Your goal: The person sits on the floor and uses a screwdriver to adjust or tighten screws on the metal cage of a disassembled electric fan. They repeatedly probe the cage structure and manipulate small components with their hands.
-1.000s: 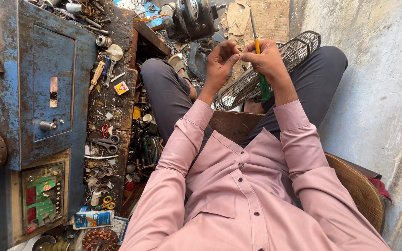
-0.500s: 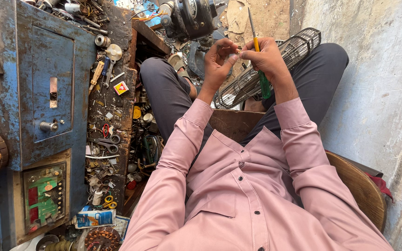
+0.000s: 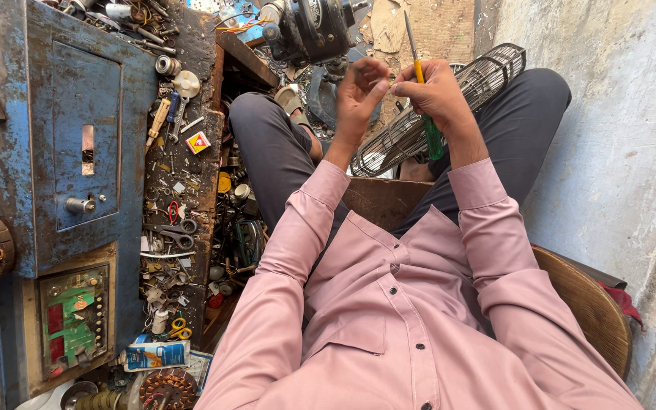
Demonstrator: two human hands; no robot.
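Above our lap | our right hand (image 3: pixel 438 95) is closed around a yellow-and-green-handled screwdriver (image 3: pixel 423 99), shaft pointing up | our left hand (image 3: pixel 358 91) is raised just beside it, fingers loosely curled with tips apart, holding nothing we can make out | a grey wire fan guard (image 3: pixel 487 76) rests across our dark-trousered knees (image 3: pixel 267 144), under the hands | a blue metal cabinet (image 3: pixel 77 129) stands to our left.

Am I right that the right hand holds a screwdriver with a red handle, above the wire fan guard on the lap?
Not quite: the head view shows the screwdriver has a yellow and green handle, not red. The rest holds: the right hand grips it above the wire fan guard lying across the lap.
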